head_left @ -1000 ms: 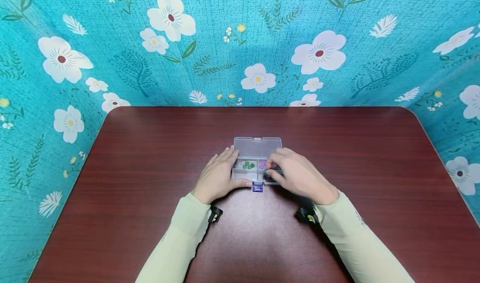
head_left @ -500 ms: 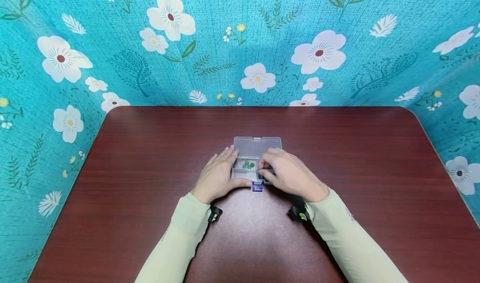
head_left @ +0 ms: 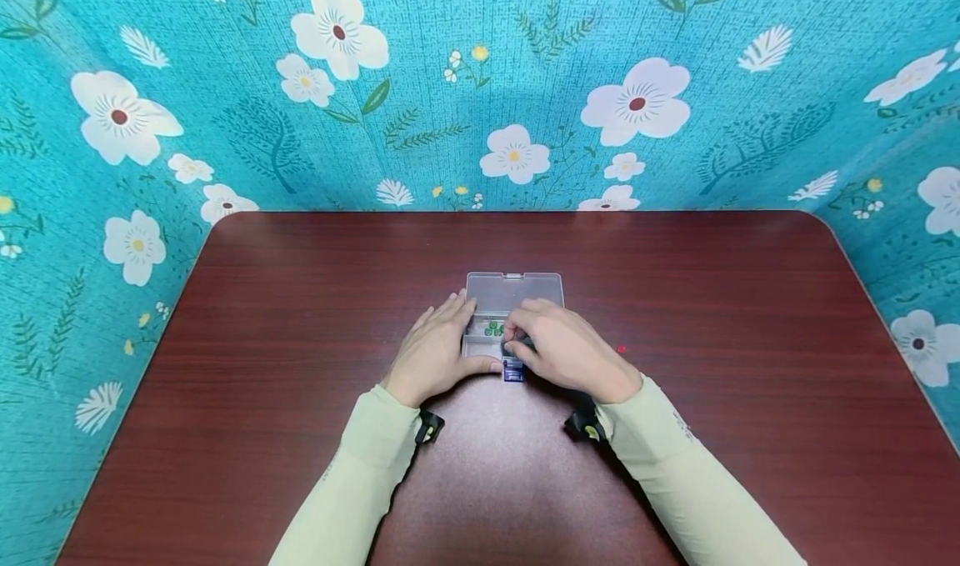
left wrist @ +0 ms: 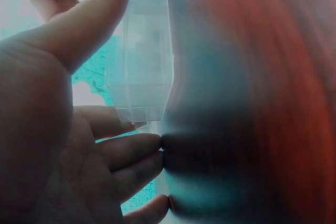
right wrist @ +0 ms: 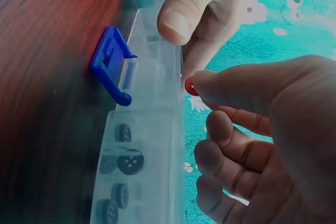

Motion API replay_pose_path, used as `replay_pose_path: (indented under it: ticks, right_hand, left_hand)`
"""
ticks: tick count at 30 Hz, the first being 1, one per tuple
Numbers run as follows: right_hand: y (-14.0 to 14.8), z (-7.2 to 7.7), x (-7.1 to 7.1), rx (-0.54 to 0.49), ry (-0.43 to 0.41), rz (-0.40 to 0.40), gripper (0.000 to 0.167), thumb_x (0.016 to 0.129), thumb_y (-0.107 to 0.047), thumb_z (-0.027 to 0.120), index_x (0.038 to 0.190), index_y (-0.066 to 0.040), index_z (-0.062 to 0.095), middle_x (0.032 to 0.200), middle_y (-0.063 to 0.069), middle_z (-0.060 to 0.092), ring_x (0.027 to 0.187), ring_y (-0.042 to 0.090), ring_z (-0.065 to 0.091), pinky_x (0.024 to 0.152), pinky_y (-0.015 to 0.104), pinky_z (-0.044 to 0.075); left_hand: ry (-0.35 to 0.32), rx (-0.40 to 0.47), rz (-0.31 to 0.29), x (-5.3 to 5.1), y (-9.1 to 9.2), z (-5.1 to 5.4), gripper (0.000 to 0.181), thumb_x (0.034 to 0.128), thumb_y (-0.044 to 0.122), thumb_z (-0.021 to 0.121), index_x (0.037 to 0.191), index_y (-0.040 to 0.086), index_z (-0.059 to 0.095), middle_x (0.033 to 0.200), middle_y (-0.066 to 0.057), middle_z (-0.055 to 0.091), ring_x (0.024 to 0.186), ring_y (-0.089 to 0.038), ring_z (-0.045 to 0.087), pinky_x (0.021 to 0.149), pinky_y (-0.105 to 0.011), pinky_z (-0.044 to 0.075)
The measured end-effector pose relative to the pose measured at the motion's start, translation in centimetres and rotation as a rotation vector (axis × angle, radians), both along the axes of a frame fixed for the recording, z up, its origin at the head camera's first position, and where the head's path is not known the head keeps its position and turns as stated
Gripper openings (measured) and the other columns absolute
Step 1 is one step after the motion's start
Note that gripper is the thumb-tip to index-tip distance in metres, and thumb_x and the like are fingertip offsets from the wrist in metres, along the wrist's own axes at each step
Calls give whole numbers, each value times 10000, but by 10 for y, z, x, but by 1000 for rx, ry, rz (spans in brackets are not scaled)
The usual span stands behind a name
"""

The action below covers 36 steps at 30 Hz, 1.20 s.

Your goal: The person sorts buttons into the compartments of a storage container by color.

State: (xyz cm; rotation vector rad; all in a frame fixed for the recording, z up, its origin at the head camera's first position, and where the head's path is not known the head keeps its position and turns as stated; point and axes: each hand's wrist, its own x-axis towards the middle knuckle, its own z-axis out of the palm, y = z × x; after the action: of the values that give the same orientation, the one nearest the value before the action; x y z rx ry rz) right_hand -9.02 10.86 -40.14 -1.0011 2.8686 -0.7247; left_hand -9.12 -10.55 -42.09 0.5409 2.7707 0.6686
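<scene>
A clear plastic compartment box (head_left: 482, 348) lies with its lid (head_left: 513, 291) folded back and its blue latch (head_left: 513, 372) at the front. My left hand (head_left: 431, 353) holds the box at its left end, thumb along the front wall, fingers at the side. Between thumb and forefinger, my right hand (right wrist: 294, 108) pinches a red button (right wrist: 192, 86) over the box, near the front left compartment. Green buttons (head_left: 493, 329) fill part of the back left compartment. Black buttons (right wrist: 130, 161) show through the wall in the right wrist view. My right hand covers the right compartments in the head view.
A small red piece (head_left: 621, 348) lies on the brown table (head_left: 300, 299), right of my right hand. Behind the table hangs a turquoise flowered cloth (head_left: 450, 91).
My right hand has moved left across the box, and the purple buttons seen earlier are now hidden beneath it. The red piece on the table has come into sight. My left hand stays put.
</scene>
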Motion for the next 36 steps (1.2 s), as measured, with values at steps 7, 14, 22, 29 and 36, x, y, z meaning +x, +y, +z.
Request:
replay_pose_path:
  ticks: [7,14,22,29,36]
  right_hand:
    - [-4,-3,2,14,-10,-7,97,920,-168,730,870,-186,649,855,-83,554,776,109,509,675,306,476]
    - [-6,-6,2,13,-6,-12,101,928,-165,720,865,-196,648,847,-95,545,754,97,505,649,295,471]
    - [-7,-9,1,6,7,0,110,915,-160,727,853,-197,645,845,-94,549,783,106,509,666,296,476]
    - [-7,-10,1,2,6,3,97,917,-159,728,857,-180,654,853,-78,566,804,126,519,718,314,483]
    - [-7,-13,1,-10,4,0,99,921,-160,724,856,-186,654,850,-90,565,808,119,515,718,312,477]
  left_hand:
    - [-3,-7,-5,0,0,0,1037,800,630,752,1542,14,372,1611,-155,313,1510,-248,246,1222,-478,195]
    - [-2,-5,-5,0,0,1,1046,798,634,751,1546,14,364,1614,-157,301,1509,-255,246,1221,-477,195]
    - [15,-19,-12,0,-2,-1,1038,803,638,745,1541,11,373,1605,-155,326,1509,-255,248,1220,-474,204]
    - [15,-11,-7,0,-2,-1,1042,800,637,748,1542,10,371,1609,-159,312,1507,-256,254,1219,-481,203]
    - [2,-12,-1,0,-1,-1,1047,798,641,747,1547,18,363,1616,-155,297,1509,-253,244,1222,-476,193]
